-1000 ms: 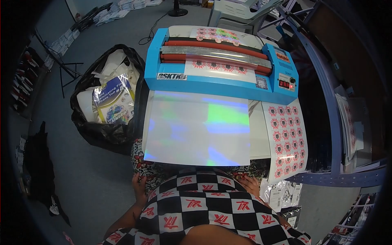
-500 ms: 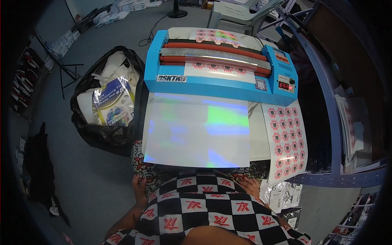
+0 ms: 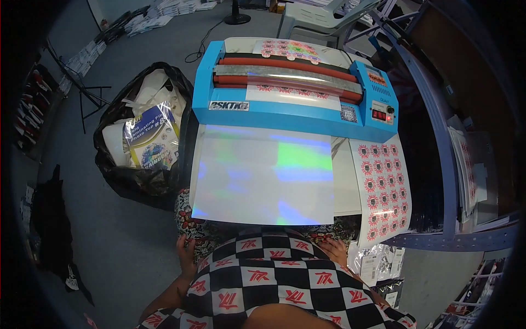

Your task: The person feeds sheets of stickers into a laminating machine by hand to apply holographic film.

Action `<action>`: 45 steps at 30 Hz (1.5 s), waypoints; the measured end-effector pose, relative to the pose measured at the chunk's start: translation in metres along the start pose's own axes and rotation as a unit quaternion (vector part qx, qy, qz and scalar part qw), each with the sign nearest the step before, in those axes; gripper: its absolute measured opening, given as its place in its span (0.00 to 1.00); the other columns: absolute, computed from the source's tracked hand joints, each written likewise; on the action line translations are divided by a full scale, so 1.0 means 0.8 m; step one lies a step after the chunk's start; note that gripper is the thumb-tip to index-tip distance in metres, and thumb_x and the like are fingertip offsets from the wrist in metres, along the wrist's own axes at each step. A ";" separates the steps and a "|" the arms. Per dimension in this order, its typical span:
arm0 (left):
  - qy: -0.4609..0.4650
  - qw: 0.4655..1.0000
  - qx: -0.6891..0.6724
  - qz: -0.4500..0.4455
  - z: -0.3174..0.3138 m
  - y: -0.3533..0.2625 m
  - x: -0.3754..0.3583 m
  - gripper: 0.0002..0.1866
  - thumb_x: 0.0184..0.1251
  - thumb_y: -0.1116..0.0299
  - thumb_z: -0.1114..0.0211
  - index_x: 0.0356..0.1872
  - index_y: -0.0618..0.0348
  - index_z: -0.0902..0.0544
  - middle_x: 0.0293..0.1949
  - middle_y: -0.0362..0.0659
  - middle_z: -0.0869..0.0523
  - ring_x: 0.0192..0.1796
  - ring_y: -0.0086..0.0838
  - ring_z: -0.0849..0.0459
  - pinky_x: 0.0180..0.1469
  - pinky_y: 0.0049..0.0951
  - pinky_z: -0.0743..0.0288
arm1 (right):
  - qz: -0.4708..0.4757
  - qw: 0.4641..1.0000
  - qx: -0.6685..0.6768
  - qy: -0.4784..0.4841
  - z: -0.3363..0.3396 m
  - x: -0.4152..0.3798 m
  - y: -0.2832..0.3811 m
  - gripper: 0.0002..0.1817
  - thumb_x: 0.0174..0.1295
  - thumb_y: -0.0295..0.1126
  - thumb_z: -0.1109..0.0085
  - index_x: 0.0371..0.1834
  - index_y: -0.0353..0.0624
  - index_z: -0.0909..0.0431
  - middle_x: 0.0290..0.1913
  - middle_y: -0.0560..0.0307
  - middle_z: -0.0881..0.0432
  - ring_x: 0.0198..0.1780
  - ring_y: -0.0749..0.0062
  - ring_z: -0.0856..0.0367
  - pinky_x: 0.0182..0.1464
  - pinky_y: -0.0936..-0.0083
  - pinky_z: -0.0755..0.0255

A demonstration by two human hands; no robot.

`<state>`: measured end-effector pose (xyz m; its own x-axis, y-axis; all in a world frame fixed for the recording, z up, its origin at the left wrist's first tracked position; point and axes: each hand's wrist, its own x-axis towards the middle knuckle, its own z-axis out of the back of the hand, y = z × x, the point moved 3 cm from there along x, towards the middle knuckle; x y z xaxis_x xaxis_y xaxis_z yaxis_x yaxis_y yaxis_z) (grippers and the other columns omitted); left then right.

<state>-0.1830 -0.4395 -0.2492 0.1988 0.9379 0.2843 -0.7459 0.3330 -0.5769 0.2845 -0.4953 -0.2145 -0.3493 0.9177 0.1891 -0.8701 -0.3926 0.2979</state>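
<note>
My left hand (image 3: 187, 255) rests on my left thigh, fingers stretched out and holding nothing. On the other thigh lies my right hand (image 3: 334, 250), also open with its fingers spread. Ahead of me stands a blue roller laminator (image 3: 285, 118), its red digits lit. A printed sheet with clear film (image 3: 296, 97) enters between the red rollers, and a sheet of red-and-black stickers (image 3: 289, 48) shows behind them. Shiny holographic sheets (image 3: 257, 175) lie in front of the machine. To their right, a sticker sheet (image 3: 383, 192) droops over the table edge.
A black bin bag (image 3: 131, 183) at the left holds white scraps and a laminating film packet (image 3: 150, 137). A purple metal rack (image 3: 438, 137) borders the right side. Behind the table are a plastic chair (image 3: 312, 22) and a black stand base (image 3: 237, 19).
</note>
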 end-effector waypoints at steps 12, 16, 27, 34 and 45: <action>-0.003 1.000 -0.005 0.013 0.003 -0.007 0.003 0.32 0.57 0.45 0.45 0.59 0.51 0.36 0.61 0.55 0.43 0.63 0.52 0.46 0.62 0.50 0.53 | 0.015 1.000 -0.005 -0.014 -0.007 -0.004 -0.005 0.16 0.53 0.36 0.54 0.44 0.54 0.23 0.52 0.67 0.25 0.59 0.69 0.34 0.59 0.58 0.50; 0.002 1.000 -0.010 0.014 0.002 -0.004 0.002 0.32 0.56 0.45 0.44 0.58 0.51 0.36 0.61 0.54 0.43 0.63 0.52 0.47 0.62 0.49 0.53 | 0.002 1.000 0.014 -0.012 0.004 0.004 0.002 0.16 0.52 0.37 0.54 0.44 0.54 0.23 0.52 0.67 0.25 0.58 0.69 0.34 0.59 0.57 0.50; 0.003 1.000 0.013 0.017 -0.001 0.001 0.000 0.32 0.55 0.47 0.42 0.58 0.51 0.35 0.60 0.54 0.43 0.63 0.51 0.46 0.62 0.49 0.53 | -0.014 1.000 0.004 0.000 0.003 0.004 0.003 0.16 0.53 0.37 0.54 0.45 0.55 0.23 0.52 0.68 0.26 0.58 0.69 0.34 0.59 0.57 0.50; -0.007 1.000 0.008 0.008 0.003 -0.007 0.005 0.31 0.56 0.48 0.42 0.57 0.52 0.34 0.60 0.54 0.42 0.63 0.51 0.46 0.62 0.48 0.53 | -0.001 1.000 -0.002 -0.006 -0.002 0.000 -0.002 0.16 0.53 0.36 0.53 0.45 0.56 0.23 0.53 0.69 0.26 0.59 0.70 0.35 0.60 0.57 0.50; -0.001 1.000 0.012 0.010 0.001 -0.002 0.002 0.30 0.57 0.47 0.44 0.57 0.54 0.34 0.60 0.54 0.42 0.63 0.50 0.45 0.63 0.48 0.53 | 0.005 1.000 0.012 -0.006 0.004 0.004 0.001 0.16 0.53 0.36 0.54 0.45 0.55 0.23 0.53 0.68 0.26 0.59 0.69 0.35 0.59 0.59 0.50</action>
<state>-0.1821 -0.4386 -0.2475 0.1826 0.9441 0.2746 -0.7651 0.3118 -0.5634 0.2841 -0.4930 -0.2112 -0.3541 0.9130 0.2026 -0.8577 -0.4034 0.3188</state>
